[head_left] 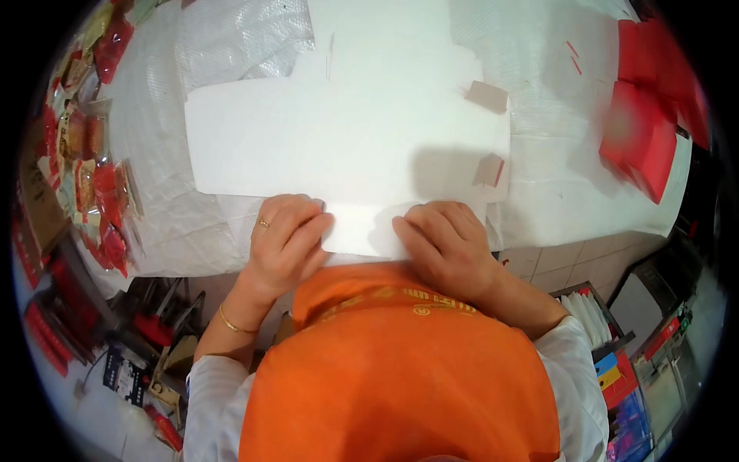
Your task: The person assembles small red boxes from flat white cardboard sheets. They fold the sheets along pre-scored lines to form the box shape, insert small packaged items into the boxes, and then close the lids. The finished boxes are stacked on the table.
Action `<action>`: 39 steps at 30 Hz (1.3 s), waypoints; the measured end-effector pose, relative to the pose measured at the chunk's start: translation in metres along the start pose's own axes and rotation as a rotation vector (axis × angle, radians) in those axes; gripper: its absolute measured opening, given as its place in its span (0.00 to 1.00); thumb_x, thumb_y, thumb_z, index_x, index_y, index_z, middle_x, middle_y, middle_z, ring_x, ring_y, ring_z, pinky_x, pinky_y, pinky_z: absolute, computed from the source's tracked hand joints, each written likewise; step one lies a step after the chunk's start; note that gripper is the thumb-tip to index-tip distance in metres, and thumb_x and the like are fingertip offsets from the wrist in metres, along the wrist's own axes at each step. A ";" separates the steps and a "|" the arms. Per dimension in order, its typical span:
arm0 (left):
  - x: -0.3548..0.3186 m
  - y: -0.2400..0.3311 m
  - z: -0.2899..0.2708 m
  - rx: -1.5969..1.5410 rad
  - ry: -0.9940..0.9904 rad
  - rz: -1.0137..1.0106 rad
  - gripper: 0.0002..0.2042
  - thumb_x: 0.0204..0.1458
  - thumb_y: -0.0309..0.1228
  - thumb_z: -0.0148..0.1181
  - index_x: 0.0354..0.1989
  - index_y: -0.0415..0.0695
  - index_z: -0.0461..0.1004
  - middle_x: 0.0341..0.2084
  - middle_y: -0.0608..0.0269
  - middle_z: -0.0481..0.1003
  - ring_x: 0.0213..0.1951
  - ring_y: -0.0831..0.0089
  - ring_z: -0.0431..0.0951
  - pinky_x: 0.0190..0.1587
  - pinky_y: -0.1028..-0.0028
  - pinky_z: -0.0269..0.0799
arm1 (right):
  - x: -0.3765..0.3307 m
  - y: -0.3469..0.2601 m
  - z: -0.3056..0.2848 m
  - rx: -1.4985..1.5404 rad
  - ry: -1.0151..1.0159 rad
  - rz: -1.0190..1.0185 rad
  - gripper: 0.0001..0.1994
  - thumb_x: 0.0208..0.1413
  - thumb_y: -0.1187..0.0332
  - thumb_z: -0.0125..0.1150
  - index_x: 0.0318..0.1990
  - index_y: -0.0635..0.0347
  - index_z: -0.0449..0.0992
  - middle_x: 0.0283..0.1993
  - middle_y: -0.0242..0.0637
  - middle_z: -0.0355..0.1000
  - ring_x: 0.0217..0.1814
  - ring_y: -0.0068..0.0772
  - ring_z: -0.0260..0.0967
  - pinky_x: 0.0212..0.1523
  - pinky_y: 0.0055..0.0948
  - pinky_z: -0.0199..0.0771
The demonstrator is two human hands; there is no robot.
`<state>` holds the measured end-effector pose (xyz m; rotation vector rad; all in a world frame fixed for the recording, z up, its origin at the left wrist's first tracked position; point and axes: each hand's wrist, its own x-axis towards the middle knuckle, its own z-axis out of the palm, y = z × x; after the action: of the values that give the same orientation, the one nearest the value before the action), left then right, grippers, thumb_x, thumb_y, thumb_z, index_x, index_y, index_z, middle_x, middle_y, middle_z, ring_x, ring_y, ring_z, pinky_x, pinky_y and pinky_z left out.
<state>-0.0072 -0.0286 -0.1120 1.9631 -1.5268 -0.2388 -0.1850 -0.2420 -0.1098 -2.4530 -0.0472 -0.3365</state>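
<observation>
At the near edge of a covered table (562,192): both hands grip a white card sheet (339,138)

Containers: red boxes (643,142) stand together at the far right of the table, slightly blurred; their contents are hidden. Small packets (92,150), some with clear fronts, crowd the left edge; what they hold is too unclear to identify. Below the table at lower right, a dark tray (608,312) holds upright white items.

Position: the sheet lies flat before the person, its broad panel running left to right. A narrower panel extends away toward the upper edge of view; a short flap points toward the person. The overall long axis cannot be determined, as the far end is indistinct. Two small tabs stand folded along the right side.

Hands: the left hand (289,235) pinches the flap's left end between thumb and curled fingers; the right hand (446,239) pinches its right end likewise.

Surroundings: an orange apron (400,362) sits just beside the flap. Clear plastic (239,38) lies beyond the sheet's left side. Red strips (574,61) lie near the boxes.
</observation>
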 end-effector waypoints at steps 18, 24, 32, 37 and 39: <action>0.003 0.022 0.001 0.047 -0.010 -0.001 0.21 0.33 0.19 0.66 0.42 0.40 0.82 0.40 0.59 0.77 0.40 0.59 0.76 0.45 0.63 0.72 | -0.008 0.006 -0.001 0.069 0.027 0.007 0.18 0.48 0.66 0.64 0.47 0.64 0.76 0.44 0.37 0.70 0.44 0.39 0.71 0.42 0.33 0.71; 0.018 0.024 0.005 0.020 -0.017 -0.063 0.22 0.33 0.15 0.62 0.42 0.39 0.82 0.38 0.57 0.78 0.40 0.59 0.77 0.43 0.65 0.73 | 0.006 0.001 -0.004 0.088 0.009 0.080 0.19 0.46 0.69 0.65 0.47 0.64 0.75 0.42 0.38 0.68 0.42 0.39 0.69 0.40 0.35 0.71; 0.056 0.024 -0.014 -0.098 -0.183 -0.349 0.13 0.40 0.19 0.70 0.35 0.43 0.80 0.32 0.61 0.77 0.34 0.60 0.76 0.36 0.67 0.72 | 0.047 0.002 -0.031 0.131 -0.310 0.414 0.06 0.49 0.73 0.68 0.30 0.58 0.75 0.33 0.39 0.75 0.36 0.49 0.74 0.35 0.41 0.74; 0.079 0.018 -0.025 -0.069 -0.390 -0.433 0.10 0.44 0.28 0.75 0.33 0.43 0.79 0.25 0.60 0.75 0.29 0.58 0.73 0.33 0.65 0.69 | 0.074 0.015 -0.039 0.131 -0.527 0.439 0.07 0.52 0.67 0.68 0.30 0.60 0.78 0.29 0.45 0.75 0.33 0.53 0.75 0.37 0.45 0.75; 0.088 0.016 -0.028 -0.059 -0.451 -0.444 0.10 0.44 0.29 0.74 0.33 0.43 0.79 0.25 0.58 0.75 0.29 0.58 0.73 0.34 0.65 0.69 | 0.083 0.020 -0.042 0.098 -0.603 0.422 0.08 0.52 0.65 0.68 0.31 0.60 0.79 0.29 0.46 0.76 0.33 0.54 0.75 0.37 0.47 0.75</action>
<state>0.0218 -0.1015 -0.0607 2.2843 -1.2920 -0.9564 -0.1119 -0.2877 -0.0699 -2.3048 0.1898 0.5753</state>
